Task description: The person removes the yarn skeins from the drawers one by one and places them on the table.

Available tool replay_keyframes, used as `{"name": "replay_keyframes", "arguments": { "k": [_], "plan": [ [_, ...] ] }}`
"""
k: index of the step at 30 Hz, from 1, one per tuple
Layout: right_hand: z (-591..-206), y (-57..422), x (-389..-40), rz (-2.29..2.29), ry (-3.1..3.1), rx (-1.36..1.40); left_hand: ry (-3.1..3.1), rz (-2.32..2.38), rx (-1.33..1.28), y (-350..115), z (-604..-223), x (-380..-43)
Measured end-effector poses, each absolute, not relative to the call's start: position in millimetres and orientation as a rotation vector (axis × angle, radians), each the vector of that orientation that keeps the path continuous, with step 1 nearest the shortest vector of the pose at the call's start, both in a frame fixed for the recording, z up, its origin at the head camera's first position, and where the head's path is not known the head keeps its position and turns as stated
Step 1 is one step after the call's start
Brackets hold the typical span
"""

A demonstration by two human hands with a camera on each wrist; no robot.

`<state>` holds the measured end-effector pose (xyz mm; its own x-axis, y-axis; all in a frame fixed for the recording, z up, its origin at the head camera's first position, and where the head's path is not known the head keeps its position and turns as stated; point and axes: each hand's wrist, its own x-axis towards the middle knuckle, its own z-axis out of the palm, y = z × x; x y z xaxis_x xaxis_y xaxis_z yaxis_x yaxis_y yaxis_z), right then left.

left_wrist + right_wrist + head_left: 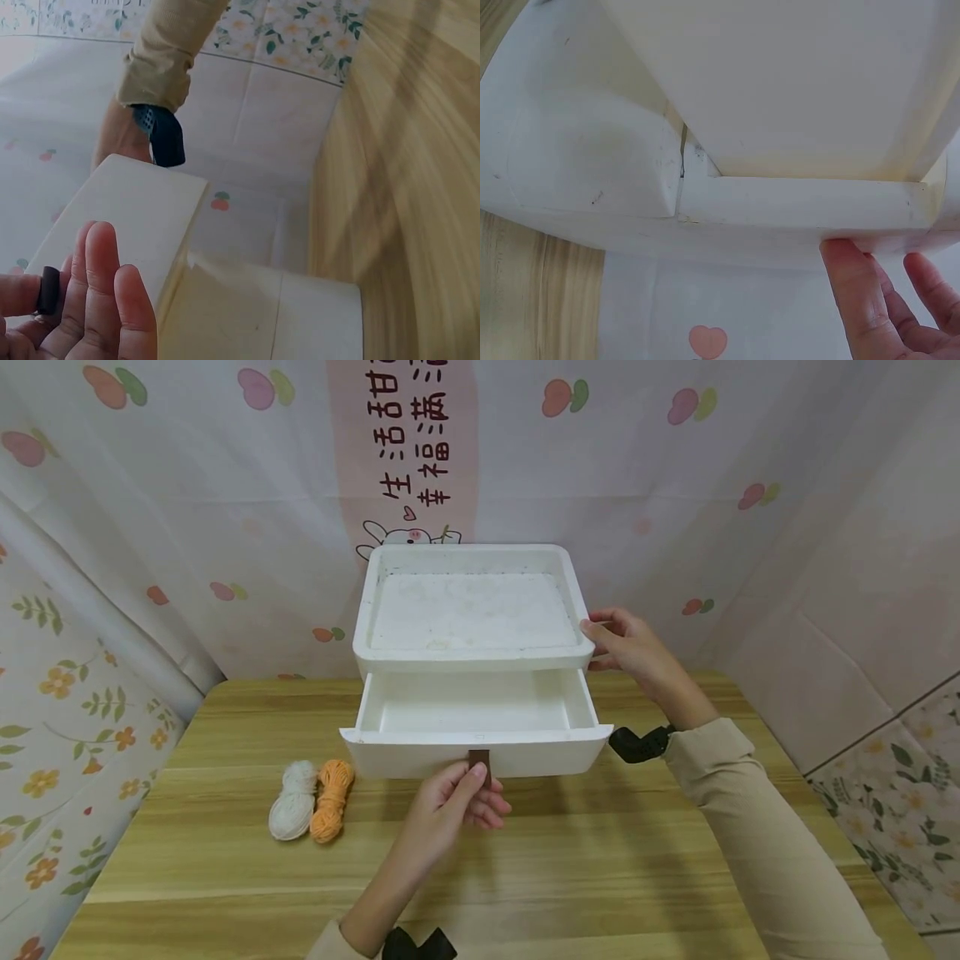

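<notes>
A white storage box [472, 662] with a shallow tray top stands on the table, its white drawer [412, 758] pulled out at the front. The drawer's inside shows bare. My left hand [450, 797] pinches the brown pull tab [480, 760] at the middle of the drawer front, thumb on top; the left wrist view shows the dark tab [49, 291] between thumb and fingers. My right hand [633, 652] touches the box's right side near the rim. In the right wrist view its fairly straight fingers [855, 289] press against the white side wall.
A white yarn skein [293, 802] and an orange yarn skein [332, 802] lie side by side on the wooden table [225, 877], left of the drawer. A patterned curtain [645, 468] hangs close behind the box.
</notes>
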<state>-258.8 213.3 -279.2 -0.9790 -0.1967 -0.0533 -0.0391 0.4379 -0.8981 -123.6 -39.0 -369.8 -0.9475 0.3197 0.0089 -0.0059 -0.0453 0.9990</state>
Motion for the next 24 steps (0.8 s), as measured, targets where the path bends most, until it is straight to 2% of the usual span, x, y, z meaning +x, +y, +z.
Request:
{"name": "replay_keyframes", "arguments": {
  "k": [24],
  "plan": [
    [-281, 213, -261, -1.633, 2.506, -0.202, 2.156, 2.092, 0.260, -36, -364, -185]
  ]
}}
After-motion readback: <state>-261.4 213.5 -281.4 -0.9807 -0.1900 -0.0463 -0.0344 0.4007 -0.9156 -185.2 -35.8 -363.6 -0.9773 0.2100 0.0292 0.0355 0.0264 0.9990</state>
